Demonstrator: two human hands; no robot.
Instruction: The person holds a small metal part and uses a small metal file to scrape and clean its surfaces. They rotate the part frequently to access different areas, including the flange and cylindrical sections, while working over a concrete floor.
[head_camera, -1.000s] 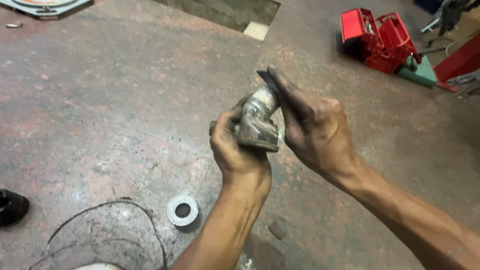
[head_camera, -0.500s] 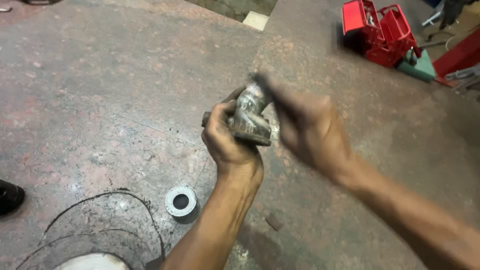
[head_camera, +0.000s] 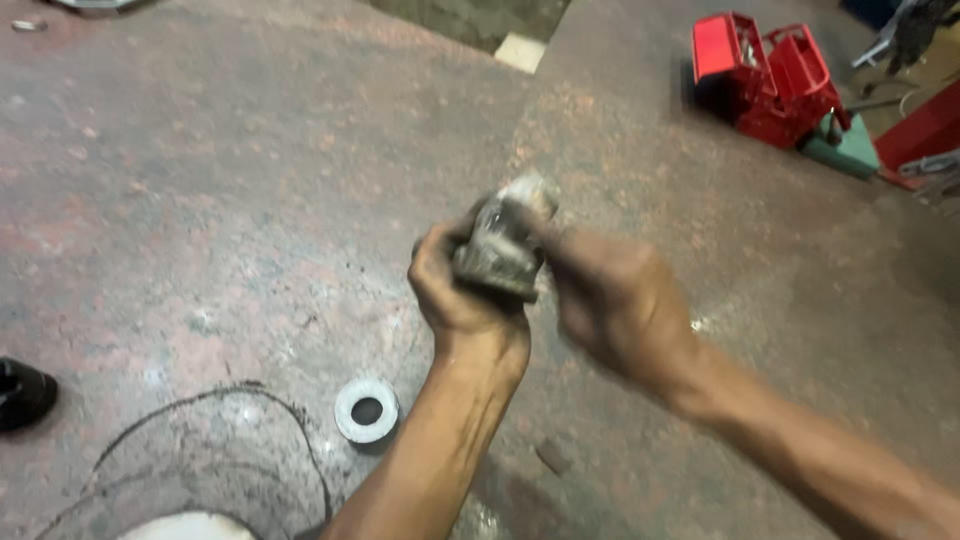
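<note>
My left hand grips a dirty grey metal part from below, holding it up over the stained concrete floor. The part has a pale rounded end pointing up and to the right. My right hand is blurred with motion, just right of the part, its fingers against the part's side. Both hands are smeared with grime.
A grey metal ring lies on the floor below my left forearm, beside a thin black wire loop. An open red toolbox stands at the top right with a green box next to it. A black object sits at the left edge.
My right hand has slid down from over the part's top to its right side, in quick motion. The left hand has kept hold of the part.
</note>
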